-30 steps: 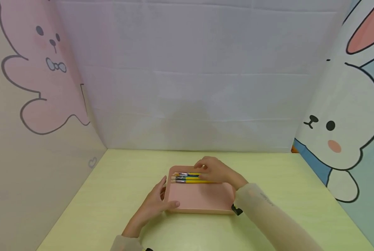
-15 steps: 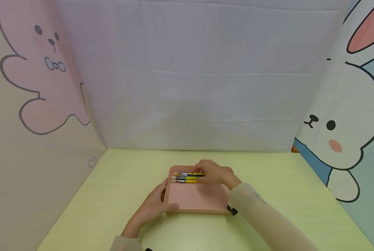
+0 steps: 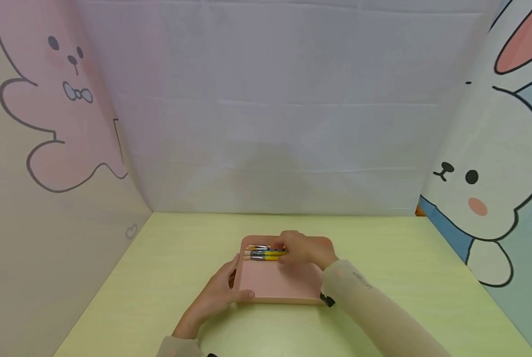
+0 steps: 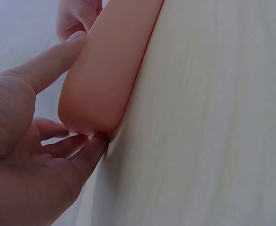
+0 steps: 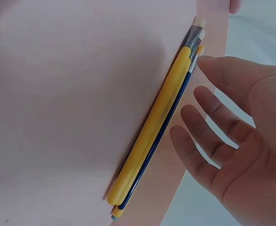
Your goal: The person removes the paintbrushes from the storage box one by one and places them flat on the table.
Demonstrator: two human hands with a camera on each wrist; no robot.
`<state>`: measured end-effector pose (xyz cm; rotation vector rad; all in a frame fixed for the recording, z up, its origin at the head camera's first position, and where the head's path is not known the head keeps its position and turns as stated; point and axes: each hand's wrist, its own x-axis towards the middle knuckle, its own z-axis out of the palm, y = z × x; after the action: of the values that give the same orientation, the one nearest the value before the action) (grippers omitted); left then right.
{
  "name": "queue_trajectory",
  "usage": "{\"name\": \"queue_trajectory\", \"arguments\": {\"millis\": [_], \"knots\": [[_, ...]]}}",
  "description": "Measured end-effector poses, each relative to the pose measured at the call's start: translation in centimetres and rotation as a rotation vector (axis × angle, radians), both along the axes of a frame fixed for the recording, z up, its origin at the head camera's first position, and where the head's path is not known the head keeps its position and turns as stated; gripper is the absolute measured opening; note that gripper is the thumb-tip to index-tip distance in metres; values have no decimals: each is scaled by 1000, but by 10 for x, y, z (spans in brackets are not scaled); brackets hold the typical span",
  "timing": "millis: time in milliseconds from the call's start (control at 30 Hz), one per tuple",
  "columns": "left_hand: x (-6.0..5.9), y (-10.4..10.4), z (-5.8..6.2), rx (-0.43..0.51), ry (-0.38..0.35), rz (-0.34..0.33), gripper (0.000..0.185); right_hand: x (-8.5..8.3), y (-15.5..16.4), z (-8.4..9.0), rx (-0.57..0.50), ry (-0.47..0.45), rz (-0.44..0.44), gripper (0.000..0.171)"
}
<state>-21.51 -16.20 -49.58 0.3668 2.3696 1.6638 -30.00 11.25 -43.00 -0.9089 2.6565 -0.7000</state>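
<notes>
A shallow pink tray lies on the pale yellow-green table. Several paintbrushes with yellow and blue handles lie side by side along its far rim, bristles to the left. My right hand rests over their handles. In the right wrist view that right hand has its fingers spread and relaxed just beside the paintbrushes, not wrapped round them. My left hand grips the tray's near left corner. In the left wrist view the thumb lies on top of the tray and curled fingers sit below it.
Cloth screens close the table in: a white one behind, a pink rabbit print on the left, a white rabbit print on the right. Bare table shows on both sides of the tray and in front of it.
My right hand has slid a little leftward along the brush handles, so less of them shows. The left hand keeps its hold on the tray corner.
</notes>
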Motion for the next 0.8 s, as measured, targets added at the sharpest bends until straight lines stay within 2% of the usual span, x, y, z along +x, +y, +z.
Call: {"name": "queue_trajectory", "arguments": {"millis": [133, 267, 533, 800], "knots": [[0, 0, 0, 0, -3, 5, 114, 0, -3, -1, -6, -5, 13, 9], [-1, 0, -1, -3, -2, 2, 114, -2, -6, -3, -11, -11, 18, 11], [-2, 0, -1, 2, -9, -9, 114, -2, -9, -4, 20, -49, -40, 20], [-3, -1, -3, -2, -15, 4, 115, -1, -9, -2, 49, -123, -77, 18]]}}
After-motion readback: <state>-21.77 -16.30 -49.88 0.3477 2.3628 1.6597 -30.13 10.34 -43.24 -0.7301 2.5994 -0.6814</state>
